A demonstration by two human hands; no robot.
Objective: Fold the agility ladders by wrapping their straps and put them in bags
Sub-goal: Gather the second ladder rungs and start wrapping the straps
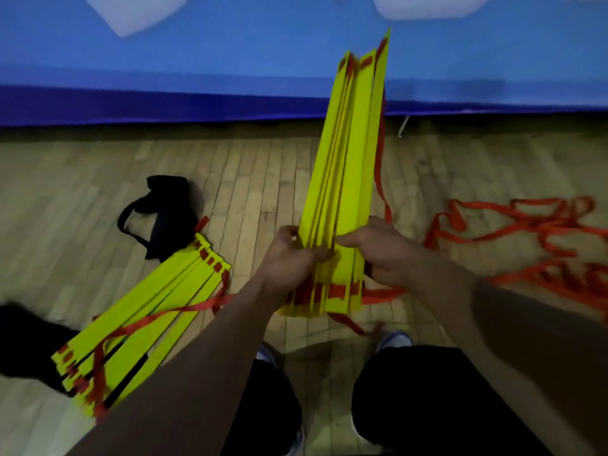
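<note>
A stack of yellow ladder rungs point(345, 153) with red strap tabs stands in front of me, pointing away from me over the floor. My left hand point(289, 255) grips its near end from the left, and my right hand point(378, 255) grips it from the right. Loose red straps point(526, 232) trail from the stack across the floor to the right. A second bundle of yellow rungs point(144, 317) lies on the floor at lower left with a red strap draped over it. A black bag point(167, 215) lies just beyond that bundle.
The floor is wooden boards point(263, 179). A blue mat point(230, 60) runs along the far edge. A dark object point(23, 343) sits at the left edge. My legs in dark shorts and my shoes point(394, 340) are at the bottom.
</note>
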